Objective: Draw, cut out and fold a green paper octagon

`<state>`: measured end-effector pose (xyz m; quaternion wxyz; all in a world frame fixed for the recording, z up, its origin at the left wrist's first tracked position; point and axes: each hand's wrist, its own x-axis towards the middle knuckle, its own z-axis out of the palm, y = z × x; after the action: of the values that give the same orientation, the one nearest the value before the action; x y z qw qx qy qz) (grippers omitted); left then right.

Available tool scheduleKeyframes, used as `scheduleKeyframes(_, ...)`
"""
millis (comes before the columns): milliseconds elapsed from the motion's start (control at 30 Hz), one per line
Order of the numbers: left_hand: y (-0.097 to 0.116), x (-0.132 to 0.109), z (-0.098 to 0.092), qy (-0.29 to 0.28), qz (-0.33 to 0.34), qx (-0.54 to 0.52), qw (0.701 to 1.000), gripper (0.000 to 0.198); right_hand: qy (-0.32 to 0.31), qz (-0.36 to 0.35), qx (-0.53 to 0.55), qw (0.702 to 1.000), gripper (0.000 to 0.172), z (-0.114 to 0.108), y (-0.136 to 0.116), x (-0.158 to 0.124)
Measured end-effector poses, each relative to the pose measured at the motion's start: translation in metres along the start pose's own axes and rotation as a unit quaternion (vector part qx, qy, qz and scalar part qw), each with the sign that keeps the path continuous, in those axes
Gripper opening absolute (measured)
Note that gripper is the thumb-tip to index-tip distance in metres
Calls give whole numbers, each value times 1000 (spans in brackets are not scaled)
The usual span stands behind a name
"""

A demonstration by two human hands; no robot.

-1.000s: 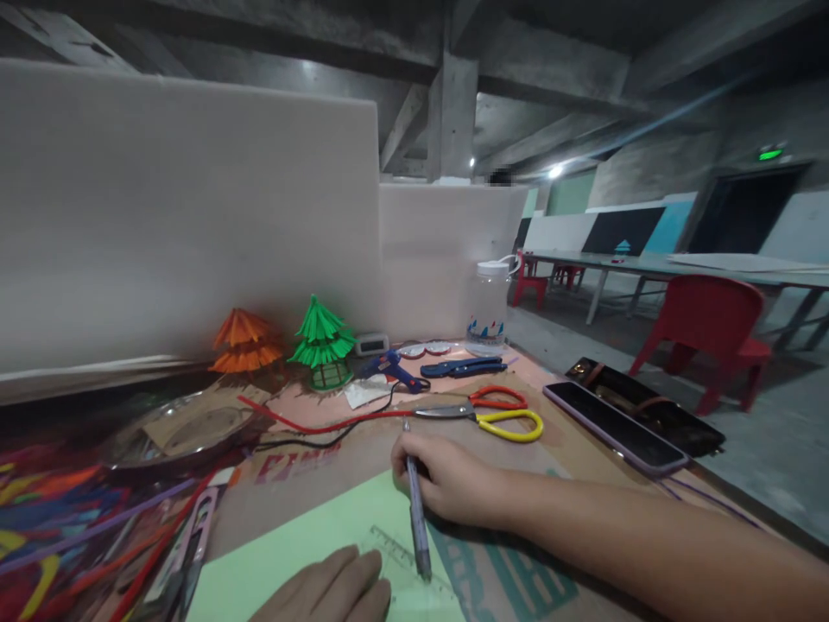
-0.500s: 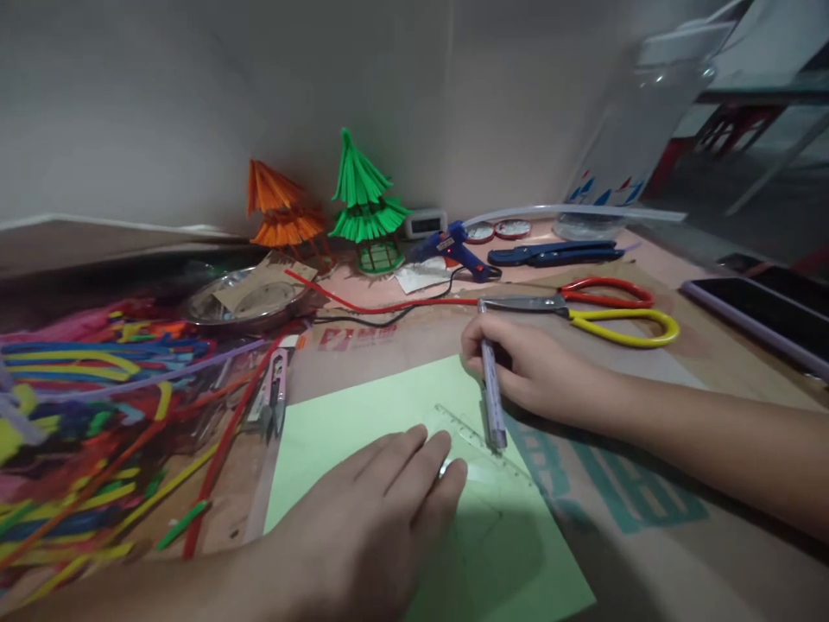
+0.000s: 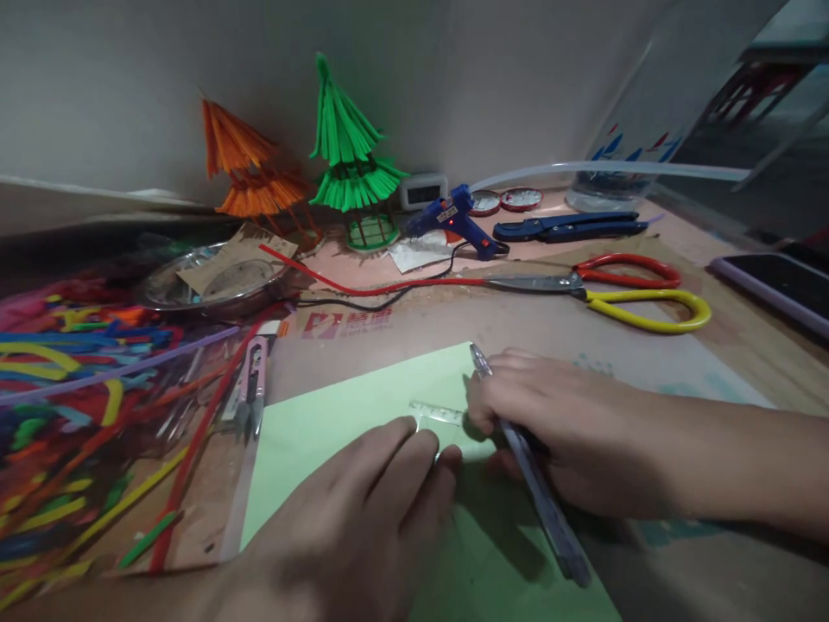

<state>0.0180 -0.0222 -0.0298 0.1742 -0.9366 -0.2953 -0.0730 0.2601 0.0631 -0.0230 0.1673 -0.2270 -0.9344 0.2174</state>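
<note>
— Put the clock's centre on the clear ruler, twelve on the far side. How are the fingers?

— The left hand's lie loosely bent and close together, gripping nothing, tips at the ruler's seven-o'clock edge. The right hand is curled about a pen slanting from eleven to five, its fingertips by the ruler's three-o'clock end.

— And the ruler itself?

— On the green paper, between both hands.

— Farther out?

— Pink-handled snips at nine, then coloured strips; a green model tower at eleven, the blue glue gun at twelve, red-and-yellow-handled scissors between one and two.
</note>
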Motion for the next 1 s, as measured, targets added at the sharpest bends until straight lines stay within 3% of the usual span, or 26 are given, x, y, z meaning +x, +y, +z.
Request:
scheduleKeyframes(200, 1, -11, -4, -3, 1, -7, 1000, 40, 20, -39, 12, 999, 22, 10, 12, -11)
scheduleKeyframes(367, 2, -14, -3, -12, 1, -36, 999, 38, 17, -18, 33, 999, 16, 10, 14, -16)
scheduleKeyframes(500, 4, -16, 1, -2, 2, 15, 1000, 39, -1, -5, 21, 1000, 10, 8, 10, -16)
scheduleKeyframes(667, 3, -14, -2, -7, 18, 45, 999, 40, 8, -11, 20, 1000, 10, 7, 7, -14)
scheduleKeyframes(900, 1, -8, 0, 49, 3, 34, 998, 42, 9, -18, 23, 1000, 10, 7, 9, -15)
scheduleKeyframes(1000, 2, -6, 0, 45, -6, 37, 998, 44, 9, -13, 26, 1000, 12, 8, 11, -16)
